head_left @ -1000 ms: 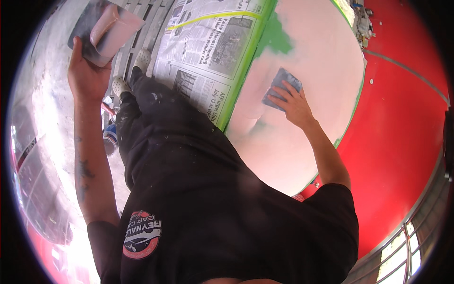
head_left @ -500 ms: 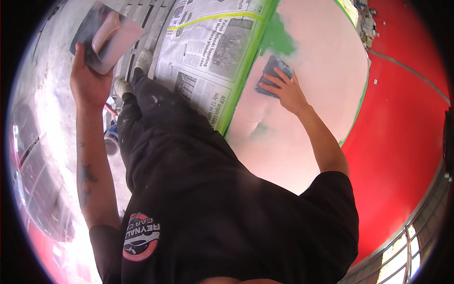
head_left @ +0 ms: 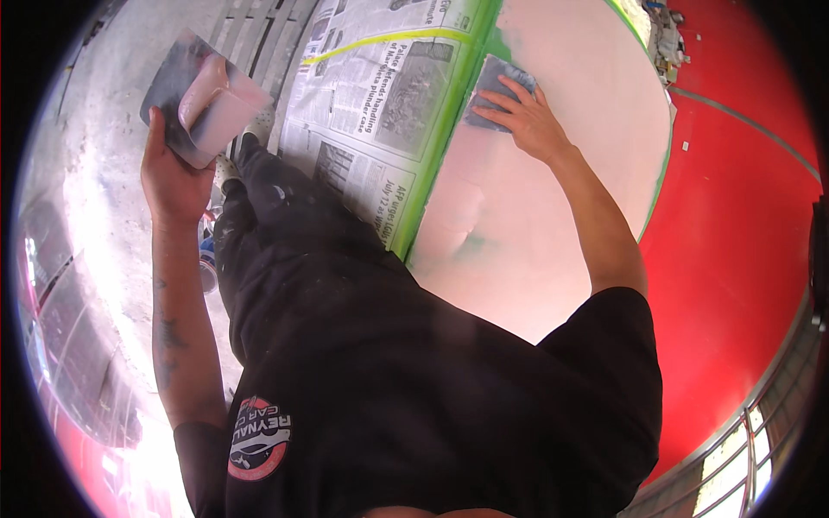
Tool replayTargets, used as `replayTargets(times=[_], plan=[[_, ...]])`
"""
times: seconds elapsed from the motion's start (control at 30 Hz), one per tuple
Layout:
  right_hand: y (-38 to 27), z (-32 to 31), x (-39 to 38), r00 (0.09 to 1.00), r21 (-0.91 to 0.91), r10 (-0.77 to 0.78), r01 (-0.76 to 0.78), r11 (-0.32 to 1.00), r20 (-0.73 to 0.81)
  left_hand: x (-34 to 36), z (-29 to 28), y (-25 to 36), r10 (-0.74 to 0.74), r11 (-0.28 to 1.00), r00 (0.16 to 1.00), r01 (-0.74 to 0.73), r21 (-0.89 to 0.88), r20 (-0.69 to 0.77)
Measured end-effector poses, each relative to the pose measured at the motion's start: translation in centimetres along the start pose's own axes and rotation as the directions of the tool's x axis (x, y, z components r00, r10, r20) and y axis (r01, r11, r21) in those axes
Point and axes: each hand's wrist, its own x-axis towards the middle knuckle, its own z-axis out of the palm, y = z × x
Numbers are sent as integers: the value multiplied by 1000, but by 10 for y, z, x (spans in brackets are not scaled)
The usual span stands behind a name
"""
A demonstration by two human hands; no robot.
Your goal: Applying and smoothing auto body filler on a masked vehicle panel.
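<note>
Head view: the spreader (head_left: 494, 71) slants lengthwise up-right. Right hand (head_left: 537, 125), fingers splayed, holds it on the panel (head_left: 596, 95); left hand (head_left: 177, 177) grips a plate (head_left: 168, 79).

Right grip (head_left: 528, 119) holds a dark sheet (head_left: 494, 76) against the pink panel (head_left: 553, 198) — left grip (head_left: 179, 186), a paste-laden board (head_left: 170, 93).

A blue container (head_left: 207, 257) sat at nine o'clock. A red surface (head_left: 725, 268) spread at three, metal bars (head_left: 749, 445) at four.
</note>
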Motion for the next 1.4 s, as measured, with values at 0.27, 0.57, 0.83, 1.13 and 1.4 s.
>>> replayTargets(times=[0.27,0.57,0.83,1.13,1.4], plan=[[11,10,-41,995,98,58,-66,993,77,-3,10,10,46,997,997,-42,59,-67],[43,-4,14,998,53,61,-60,997,-10,1,9,-14,-153,986,978,142,85,143],[55,5,36,999,43,32,-34,999,36,6,45,-29,-217,972,958,194,131,187],[66,7,-26,985,112,130,-143,983,109,13,67,-47,-299,947,932,264,181,206],[-36,-118,12,945,148,242,-213,966,-221,9,100,-93,-364,911,880,269,312,304]])
